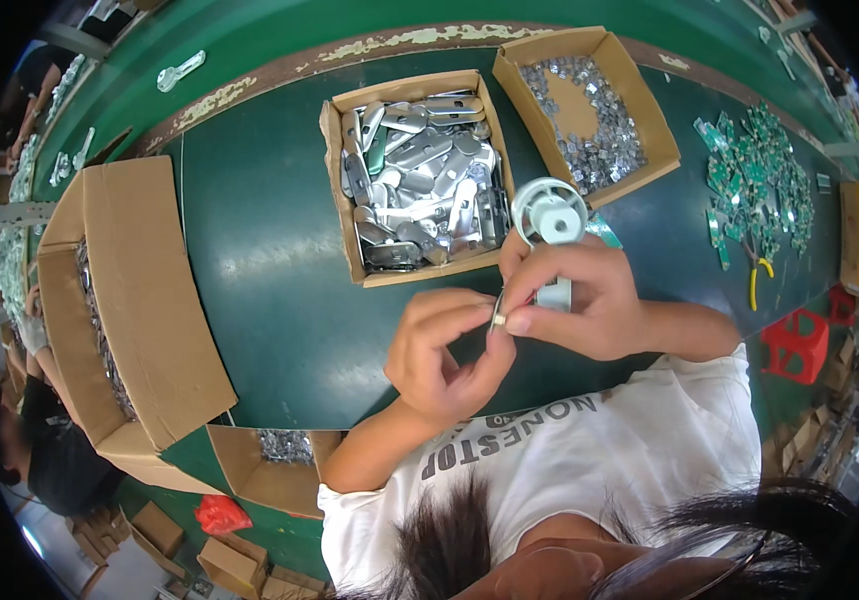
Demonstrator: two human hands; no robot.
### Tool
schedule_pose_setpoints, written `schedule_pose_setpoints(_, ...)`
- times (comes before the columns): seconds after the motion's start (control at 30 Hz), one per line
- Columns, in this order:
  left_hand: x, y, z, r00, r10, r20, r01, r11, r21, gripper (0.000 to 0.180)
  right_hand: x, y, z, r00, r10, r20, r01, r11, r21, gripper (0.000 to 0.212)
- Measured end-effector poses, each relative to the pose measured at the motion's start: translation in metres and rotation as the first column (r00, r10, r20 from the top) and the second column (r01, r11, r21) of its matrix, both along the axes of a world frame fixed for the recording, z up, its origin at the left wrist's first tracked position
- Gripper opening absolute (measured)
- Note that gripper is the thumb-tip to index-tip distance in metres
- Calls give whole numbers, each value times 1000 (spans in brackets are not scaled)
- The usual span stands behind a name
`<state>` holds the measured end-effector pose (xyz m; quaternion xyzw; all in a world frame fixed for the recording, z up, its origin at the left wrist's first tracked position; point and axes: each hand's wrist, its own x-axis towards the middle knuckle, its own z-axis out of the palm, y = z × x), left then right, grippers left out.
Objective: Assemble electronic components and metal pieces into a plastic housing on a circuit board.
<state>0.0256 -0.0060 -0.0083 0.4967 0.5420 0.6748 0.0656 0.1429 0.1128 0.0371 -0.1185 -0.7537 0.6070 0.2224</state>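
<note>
My right hand [589, 300] is closed around a pale grey-green plastic housing [552, 212]. Its round, open-ribbed head rises above my knuckles, and a lower part shows beneath the fingers. My left hand [439, 350] meets it from the left, thumb and forefinger pinched on something thin and mostly hidden. A small cream-coloured piece [499, 320] sits between the fingertips of both hands. Just beyond the hands stands a cardboard box of shiny metal plates [340, 205], most with rounded ends.
Beyond, at right, is a cardboard tray [649, 130] of small metal parts. Green circuit boards [759, 185] lie heaped at far right beside yellow-handled pliers [755, 285]. A large carton [154, 300] stands left, another box [239, 465] near the front edge. People work at far left.
</note>
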Motion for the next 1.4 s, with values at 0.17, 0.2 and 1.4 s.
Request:
schedule_pose_setpoints(0.17,-12,6,6,998,-24,-53,18,994,-111,7,5,2,-4,998,60,-22,-58,994,88,20)
schedule_pose_setpoints(0.2,-11,0,7,998,-34,-54,27,994,-109,7,4,1,-9,1000,-6,-30,12,978,209,24)
schedule_pose_setpoints(1.4,3,6,13,675,-167,719,366,922,-130,7,5,20,1,973,-102,-206,188,870,456,17)
